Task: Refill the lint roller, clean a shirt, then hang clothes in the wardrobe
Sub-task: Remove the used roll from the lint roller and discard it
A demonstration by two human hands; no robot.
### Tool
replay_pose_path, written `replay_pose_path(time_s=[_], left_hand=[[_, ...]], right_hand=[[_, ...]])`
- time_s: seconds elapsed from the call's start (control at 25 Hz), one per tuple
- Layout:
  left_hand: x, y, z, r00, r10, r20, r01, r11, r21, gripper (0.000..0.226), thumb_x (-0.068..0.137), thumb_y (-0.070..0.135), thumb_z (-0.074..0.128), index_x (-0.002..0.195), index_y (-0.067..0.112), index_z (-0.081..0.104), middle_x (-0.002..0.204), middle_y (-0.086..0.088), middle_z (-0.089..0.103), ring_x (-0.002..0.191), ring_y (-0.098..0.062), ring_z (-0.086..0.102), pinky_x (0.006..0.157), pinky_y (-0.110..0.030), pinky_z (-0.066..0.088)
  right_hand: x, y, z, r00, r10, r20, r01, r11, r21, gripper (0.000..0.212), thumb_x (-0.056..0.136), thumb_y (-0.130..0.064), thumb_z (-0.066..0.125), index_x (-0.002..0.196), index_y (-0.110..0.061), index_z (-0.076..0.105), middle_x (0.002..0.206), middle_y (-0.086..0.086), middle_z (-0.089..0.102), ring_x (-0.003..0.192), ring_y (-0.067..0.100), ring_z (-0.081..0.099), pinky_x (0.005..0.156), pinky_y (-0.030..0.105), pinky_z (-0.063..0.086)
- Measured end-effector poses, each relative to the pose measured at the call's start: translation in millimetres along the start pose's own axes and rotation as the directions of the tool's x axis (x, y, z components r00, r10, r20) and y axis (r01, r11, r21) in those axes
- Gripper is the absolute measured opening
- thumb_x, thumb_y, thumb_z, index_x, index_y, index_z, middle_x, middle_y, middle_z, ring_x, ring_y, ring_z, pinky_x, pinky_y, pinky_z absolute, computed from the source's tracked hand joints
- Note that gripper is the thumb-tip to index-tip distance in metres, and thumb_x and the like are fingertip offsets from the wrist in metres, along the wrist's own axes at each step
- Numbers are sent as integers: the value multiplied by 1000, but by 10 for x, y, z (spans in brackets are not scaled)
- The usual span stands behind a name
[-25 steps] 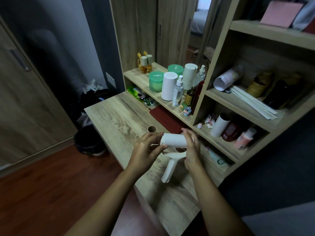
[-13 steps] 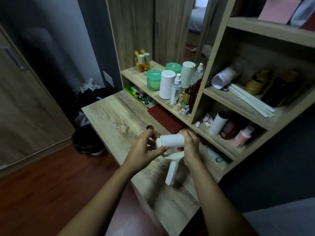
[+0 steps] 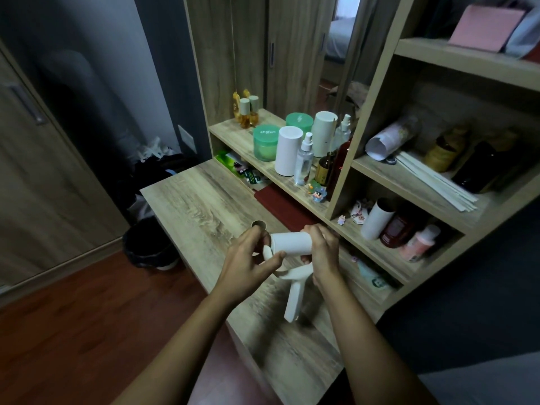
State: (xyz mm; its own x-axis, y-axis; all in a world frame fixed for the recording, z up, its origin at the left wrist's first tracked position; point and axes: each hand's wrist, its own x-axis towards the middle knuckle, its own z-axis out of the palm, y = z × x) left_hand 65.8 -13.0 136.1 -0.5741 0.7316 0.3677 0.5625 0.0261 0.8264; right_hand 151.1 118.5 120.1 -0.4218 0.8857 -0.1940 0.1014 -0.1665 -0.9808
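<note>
Step in hand, by my judgement: the refill, first stage of the task. The lint roller [image 3: 293, 296] is held in the air just above the counter [image 3: 204, 200], handle hanging down. Across its head lies the white roll [image 3: 290, 243].

Left hand [image 3: 248, 260]: fingers curled, thumb and forefinger pinching the roll's left end, where a white end piece sticks out. Right hand [image 3: 323, 252]: fingers wrapped round the right end, tips hidden.

Cannot tell whether the roll is fully seated. Next move probably calls for pushing it home along its axis and closing the end piece. Shirt and hanging not begun; no shirt in view.

Around:
- cardboard core [image 3: 258, 225] upright on the counter, just beyond the left hand
- spare roll [image 3: 378, 219] leaning in the lower shelf, right
- bottles [image 3: 304, 162] on the far shelf
- dark bin [image 3: 149, 244] on the floor, left

Nothing blocks the hands.
</note>
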Motion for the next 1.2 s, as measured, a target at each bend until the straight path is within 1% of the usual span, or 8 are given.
replay_pose_path(time_s=[0.16, 0.4, 0.56, 0.68, 0.8, 0.88, 1.0, 1.2], left_hand=[[-6, -6, 62, 995, -95, -40, 89, 987, -132, 36, 77, 22, 71, 95, 28, 41, 84, 10, 49, 69, -5, 55, 54, -20, 49], [36, -53, 105, 994, -60, -96, 68, 994, 83, 56, 84, 28, 61, 135, 14, 44, 87, 15, 46, 76, 3, 51, 64, -4, 36], [22, -69, 158, 988, -152, -13, 153, 985, 78, 55, 91, 30, 55, 141, 16, 40, 96, 7, 38, 83, 5, 45, 71, -1, 35], [28, -47, 199, 952, -303, 28, 303, 953, 10, 50, 90, 37, 45, 137, 21, 40, 117, -2, 38, 94, -2, 50, 82, -7, 40], [35, -33, 205, 891, -433, 140, 454, 860, -233, 31, 97, 32, 42, 124, 19, 46, 122, -6, 50, 101, -14, 57, 87, -32, 52], [27, -18, 183, 852, -468, 234, 523, 780, -343, 22, 97, 30, 42, 115, 22, 52, 110, -4, 57, 90, -13, 61, 75, -28, 53], [8, 7, 168, 855, -443, 268, 516, 778, -358, 16, 96, 34, 45, 97, 27, 59, 86, -1, 55, 69, -10, 56, 59, -22, 47], [-36, -7, 191, 867, -435, 241, 497, 776, -389, 19, 95, 38, 45, 92, 23, 56, 77, 2, 48, 53, 0, 48, 50, -15, 40]], right_hand=[[-19, 15, 27, 998, -21, -67, 22, 1000, 11, 15, 84, -27, 56, 70, -28, 60, 87, -2, 58, 82, 18, 59, 44, 20, 42], [-52, 0, 35, 995, -60, -79, 62, 998, 24, 14, 74, -38, 55, 71, -24, 58, 84, -2, 59, 77, 18, 60, 39, 17, 40], [-52, -29, 7, 991, -102, -83, 104, 994, 15, 13, 72, -39, 55, 67, -27, 56, 80, -3, 60, 74, 17, 61, 37, 15, 40], [-51, -63, 2, 982, -182, -42, 178, 980, -86, 14, 74, -40, 57, 63, -30, 55, 77, -7, 59, 73, 12, 60, 42, 18, 43], [-36, -85, -26, 947, -320, 24, 317, 921, -226, 17, 73, -39, 58, 59, -29, 53, 65, -9, 58, 62, 1, 58, 46, 15, 42], [-27, -101, -44, 923, -367, 116, 385, 877, -287, 18, 74, -39, 59, 61, -27, 54, 62, -8, 58, 58, -3, 55, 46, 11, 39], [-32, -150, -66, 907, -348, 237, 412, 851, -326, 27, 80, -45, 53, 68, -22, 58, 65, -5, 61, 59, 0, 56, 51, 18, 42], [-69, -227, -76, 928, -185, 324, 249, 953, -171, 33, 79, -35, 32, 75, -22, 62, 82, -2, 62, 73, 9, 57, 45, 12, 40]])
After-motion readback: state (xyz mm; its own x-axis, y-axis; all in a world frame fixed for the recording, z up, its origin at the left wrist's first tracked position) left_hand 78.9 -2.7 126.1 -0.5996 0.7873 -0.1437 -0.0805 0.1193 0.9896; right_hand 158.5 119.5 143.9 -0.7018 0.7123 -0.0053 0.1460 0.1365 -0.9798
